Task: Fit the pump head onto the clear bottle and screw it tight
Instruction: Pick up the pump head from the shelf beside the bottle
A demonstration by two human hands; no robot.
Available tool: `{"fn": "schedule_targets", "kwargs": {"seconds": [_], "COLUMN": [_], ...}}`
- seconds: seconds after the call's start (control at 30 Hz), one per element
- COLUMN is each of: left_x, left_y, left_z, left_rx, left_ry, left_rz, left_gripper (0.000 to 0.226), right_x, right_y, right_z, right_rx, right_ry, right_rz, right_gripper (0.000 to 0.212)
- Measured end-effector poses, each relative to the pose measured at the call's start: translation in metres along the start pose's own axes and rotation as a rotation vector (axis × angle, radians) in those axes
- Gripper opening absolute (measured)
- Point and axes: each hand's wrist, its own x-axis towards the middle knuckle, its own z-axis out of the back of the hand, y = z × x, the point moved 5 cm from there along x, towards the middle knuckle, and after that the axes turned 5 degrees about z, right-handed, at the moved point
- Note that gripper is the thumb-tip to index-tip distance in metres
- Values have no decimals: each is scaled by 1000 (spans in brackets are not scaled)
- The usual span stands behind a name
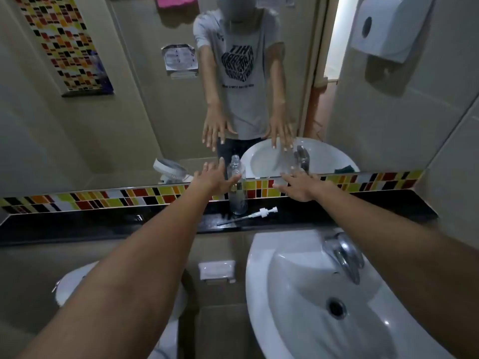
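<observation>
A clear bottle (237,195) stands upright and uncapped on the black ledge (103,224) below the mirror. The white pump head (263,212) with its long dip tube lies flat on the ledge just right of the bottle's base. My left hand (215,178) is stretched out flat, fingers apart, right beside the bottle's left shoulder, with its thumb overlapping the bottle. My right hand (300,185) hovers open over the ledge to the right of the bottle, above the pump head, holding nothing.
A white sink (298,294) with a chrome tap (342,255) sits below the ledge on the right. A white toilet cistern lid (70,283) is at lower left. The mirror (181,99) reflects me. A paper dispenser (383,27) hangs top right.
</observation>
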Motion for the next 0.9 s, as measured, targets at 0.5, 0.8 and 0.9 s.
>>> {"fn": "schedule_targets", "kwargs": {"seconds": [0.5,0.8,0.9], "left_x": [28,39,38], "left_y": [3,-8,-9], "left_z": [-65,-76,-77], "left_rx": [-246,-500,-558], "left_ry": [27,-122,-179], "left_rz": [-8,-25,-28], "left_gripper": [100,79,70], "right_x": [58,65,65], "right_y": [12,26,25], "right_z": [-90,-107,-114], "right_rx": [-24,49,61], "right_ry": [98,-51,-81], "right_rz": [74,172,169], "right_gripper": [71,60,62]}}
